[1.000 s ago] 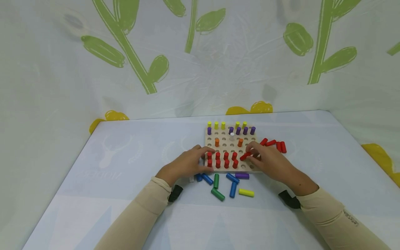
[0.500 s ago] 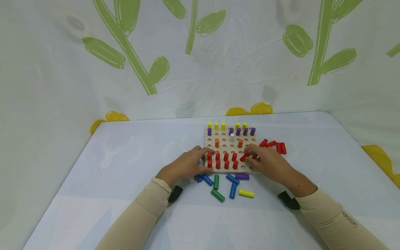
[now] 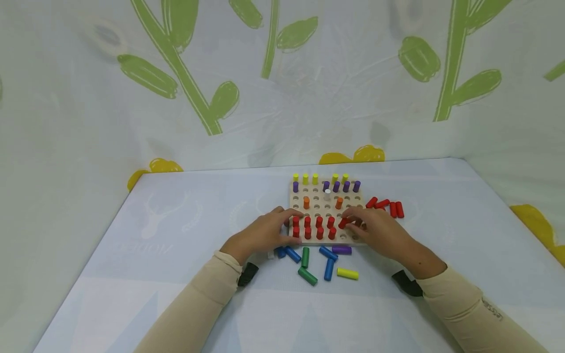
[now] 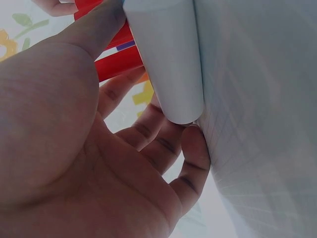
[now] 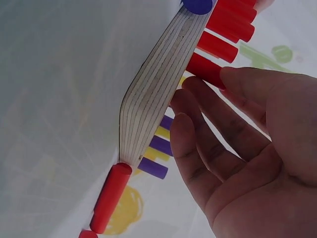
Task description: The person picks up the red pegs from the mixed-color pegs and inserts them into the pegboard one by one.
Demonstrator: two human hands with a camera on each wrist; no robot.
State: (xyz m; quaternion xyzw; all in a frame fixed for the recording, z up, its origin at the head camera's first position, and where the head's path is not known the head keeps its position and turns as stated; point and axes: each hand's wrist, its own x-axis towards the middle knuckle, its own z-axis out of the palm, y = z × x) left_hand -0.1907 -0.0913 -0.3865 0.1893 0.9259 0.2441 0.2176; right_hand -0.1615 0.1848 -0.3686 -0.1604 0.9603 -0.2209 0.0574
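Observation:
A wooden pegboard (image 3: 318,242) lies on the table, carrying upright red, orange, white, purple and yellow pegs. My left hand (image 3: 260,231) grips its left side, thumb at the near corner and fingers along the edge. In the left wrist view a white peg (image 4: 168,64) lies close in front of that hand. Between thumb and fingertips my right hand (image 3: 383,229) pinches a red peg (image 3: 343,223) at the board's right part, beside the red rows. The right wrist view shows this red peg (image 5: 205,70) nearly upright against the board; whether it sits fully in a hole is hidden.
Loose blue (image 3: 329,269), green (image 3: 307,276), purple (image 3: 342,250) and yellow (image 3: 347,273) pegs lie in front of the board. Several loose red pegs (image 3: 399,210) rest to its right. A patterned cloth wall (image 3: 282,108) rises behind the table.
The red peg in my right hand has gone from slanted to more upright, and that hand has shifted slightly left. My left hand stays on the board.

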